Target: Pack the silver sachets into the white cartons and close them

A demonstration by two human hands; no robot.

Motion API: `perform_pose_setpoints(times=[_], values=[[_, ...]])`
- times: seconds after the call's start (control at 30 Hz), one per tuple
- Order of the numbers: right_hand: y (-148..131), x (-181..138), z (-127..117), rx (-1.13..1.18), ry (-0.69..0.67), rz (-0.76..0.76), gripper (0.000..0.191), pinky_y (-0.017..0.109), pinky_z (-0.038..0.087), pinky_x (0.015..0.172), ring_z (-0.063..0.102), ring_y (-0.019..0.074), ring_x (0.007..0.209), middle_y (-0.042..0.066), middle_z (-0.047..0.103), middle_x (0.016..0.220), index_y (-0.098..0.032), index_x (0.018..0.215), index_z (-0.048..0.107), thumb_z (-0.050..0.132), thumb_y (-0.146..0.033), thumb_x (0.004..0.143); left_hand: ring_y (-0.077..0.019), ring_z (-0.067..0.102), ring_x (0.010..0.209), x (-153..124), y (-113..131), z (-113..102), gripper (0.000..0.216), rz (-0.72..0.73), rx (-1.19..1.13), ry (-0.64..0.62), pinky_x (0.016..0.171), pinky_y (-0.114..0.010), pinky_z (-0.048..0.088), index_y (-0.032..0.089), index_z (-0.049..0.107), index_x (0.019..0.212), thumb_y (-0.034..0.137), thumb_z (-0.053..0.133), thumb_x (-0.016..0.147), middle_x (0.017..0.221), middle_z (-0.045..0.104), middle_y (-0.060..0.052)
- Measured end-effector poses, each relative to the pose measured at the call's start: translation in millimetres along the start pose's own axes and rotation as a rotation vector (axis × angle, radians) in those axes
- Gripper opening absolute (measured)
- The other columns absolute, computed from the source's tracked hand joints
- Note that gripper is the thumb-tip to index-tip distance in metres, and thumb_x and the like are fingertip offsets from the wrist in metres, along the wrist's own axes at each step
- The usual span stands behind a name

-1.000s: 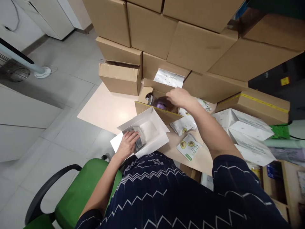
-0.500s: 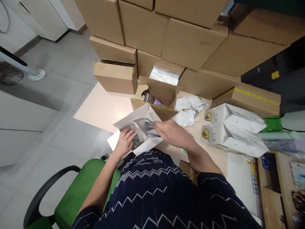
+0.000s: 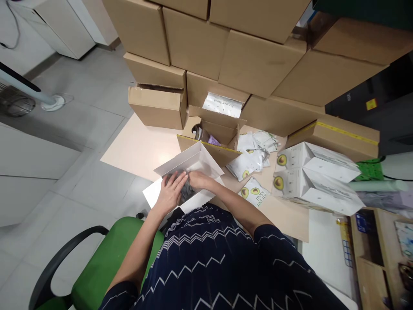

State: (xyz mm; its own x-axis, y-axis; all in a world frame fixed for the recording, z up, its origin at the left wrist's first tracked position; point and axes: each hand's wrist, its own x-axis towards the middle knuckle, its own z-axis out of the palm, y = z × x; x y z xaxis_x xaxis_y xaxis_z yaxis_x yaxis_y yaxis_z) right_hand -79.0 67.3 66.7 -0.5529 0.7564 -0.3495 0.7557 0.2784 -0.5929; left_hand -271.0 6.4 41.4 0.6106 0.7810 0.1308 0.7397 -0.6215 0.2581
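Note:
An open white carton [image 3: 206, 158] is held close to my body at the table's near edge, its flaps spread. Inside lies a dark, shiny plastic bag [image 3: 186, 192], mostly covered by my hands. My left hand [image 3: 171, 191] rests over the left end of the carton with its fingers stretched out and lying on the bag. My right hand [image 3: 197, 180] reaches in from the right, its fingers curled down and closed on the bag; the fingertips are hidden.
An open brown box [image 3: 226, 129] with dark and purple items stands just behind. White avocado-print sachets [image 3: 247, 163] lie to its right on the table [image 3: 135, 146]. Two white avocado cartons [image 3: 318, 178] stand further right. Stacked brown boxes [image 3: 193, 41] form a wall behind. A green chair [image 3: 116, 254] is at my left.
My right hand has moved left and down into the carton, pressing the bag in, so less of it shows. My left hand stays nearly in place. An avocado sachet is now uncovered.

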Motion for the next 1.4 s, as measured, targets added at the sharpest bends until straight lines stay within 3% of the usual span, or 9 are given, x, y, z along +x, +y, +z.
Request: perform_pose_setpoints(times=[0.13, 0.27, 0.37, 0.47, 0.63, 0.8, 1.07, 1.23, 1.4], values=[[-8.2, -17.9, -23.7, 0.031, -0.105, -0.081, 0.02, 0.018, 0.046, 0.067, 0.065, 0.0119, 0.074, 0.003, 0.073, 0.078, -0.019, 0.069, 0.063, 0.061, -0.021, 0.088, -0.0374, 0.036, 0.145, 1.7, -3.7, 1.7, 0.07, 0.0, -0.004, -0.041, 0.113, -0.06, 0.028, 0.024, 0.037, 0.156, 0.01, 0.043, 0.088, 0.154, 0.048, -0.006], [-13.2, -55.7, -96.8, 0.351, -0.33, -0.257, 0.029, 0.022, 0.051, 0.07, 0.066, 0.0123, 0.074, 0.003, 0.074, 0.09, -0.019, 0.101, 0.07, 0.052, -0.041, 0.096, -0.0366, 0.038, 0.144, 1.0, -6.7, 3.7, 0.065, -0.003, -0.027, -0.042, 0.113, -0.06, 0.03, 0.024, 0.045, 0.151, 0.013, 0.046, 0.087, 0.151, 0.053, -0.007], [2.6, -63.8, -157.7, 0.496, -0.032, -0.185, 0.04, 0.024, 0.052, 0.069, 0.066, 0.0123, 0.074, 0.008, 0.074, 0.099, -0.016, 0.103, 0.071, 0.046, -0.048, 0.098, -0.0358, 0.037, 0.145, 0.3, -7.3, 4.2, 0.065, -0.003, -0.032, -0.045, 0.114, -0.06, 0.03, 0.026, 0.047, 0.15, 0.013, 0.047, 0.086, 0.152, 0.052, -0.006], [33.4, -30.5, -192.0, 0.18, 0.321, 0.016, 0.032, 0.027, 0.05, 0.072, 0.066, 0.0154, 0.077, 0.008, 0.074, 0.092, -0.015, 0.093, 0.074, 0.051, -0.037, 0.095, -0.0359, 0.037, 0.145, -0.3, -7.9, 4.5, 0.065, 0.001, -0.017, -0.048, 0.113, -0.059, 0.031, 0.025, 0.047, 0.15, 0.012, 0.046, 0.086, 0.152, 0.051, -0.006], [75.3, 54.6, -184.0, -0.429, 0.052, 0.141, 0.021, 0.034, 0.048, 0.082, 0.067, 0.0256, 0.099, 0.014, 0.074, 0.107, -0.014, 0.1, 0.076, 0.06, -0.014, 0.086, -0.0361, 0.037, 0.145, -0.6, -8.0, 4.2, 0.065, 0.006, -0.017, -0.051, 0.112, -0.059, 0.031, 0.024, 0.046, 0.15, 0.012, 0.047, 0.086, 0.152, 0.052, -0.007], [84.1, 81.2, -160.9, -0.6, -0.046, 0.128, 0.031, 0.031, 0.044, 0.08, 0.064, 0.0229, 0.103, 0.02, 0.062, 0.13, -0.012, 0.118, 0.069, 0.048, -0.011, 0.094, -0.0353, 0.035, 0.146, -0.4, -6.3, 3.3, 0.065, -0.013, -0.037, -0.055, 0.113, -0.06, 0.032, 0.025, 0.045, 0.151, 0.012, 0.046, 0.087, 0.152, 0.051, -0.007], [77.0, 70.2, -146.1, -0.731, -0.044, 0.098, 0.017, 0.033, 0.035, 0.098, 0.049, 0.0209, 0.12, 0.014, 0.073, 0.109, -0.01, 0.085, 0.072, 0.056, -0.005, 0.086, -0.0354, 0.036, 0.145, -0.4, -6.3, 1.5, 0.062, -0.015, -0.03, -0.06, 0.112, -0.058, 0.031, 0.024, 0.049, 0.148, 0.012, 0.046, 0.087, 0.152, 0.051, -0.006], [69.7, 47.1, -172.7, -0.745, -0.028, 0.17, 0.024, 0.035, 0.04, 0.088, 0.057, 0.027, 0.114, 0.018, 0.072, 0.11, -0.01, 0.092, 0.075, 0.051, -0.004, 0.089, -0.0354, 0.038, 0.144, -0.7, -6.3, 2.0, 0.06, -0.002, -0.005, -0.05, 0.112, -0.057, 0.031, 0.021, 0.05, 0.146, 0.011, 0.045, 0.087, 0.152, 0.052, -0.006], [53.7, -34.2, -219.1, -0.61, 0.313, 0.251, 0.027, 0.032, 0.04, 0.07, 0.065, 0.0244, 0.087, 0.013, 0.072, 0.095, -0.016, 0.102, 0.071, 0.045, -0.022, 0.098, -0.0354, 0.038, 0.144, -0.6, -8.3, 4.4, 0.061, 0.0, -0.006, -0.049, 0.112, -0.058, 0.031, 0.022, 0.05, 0.147, 0.011, 0.045, 0.087, 0.15, 0.053, -0.007]])
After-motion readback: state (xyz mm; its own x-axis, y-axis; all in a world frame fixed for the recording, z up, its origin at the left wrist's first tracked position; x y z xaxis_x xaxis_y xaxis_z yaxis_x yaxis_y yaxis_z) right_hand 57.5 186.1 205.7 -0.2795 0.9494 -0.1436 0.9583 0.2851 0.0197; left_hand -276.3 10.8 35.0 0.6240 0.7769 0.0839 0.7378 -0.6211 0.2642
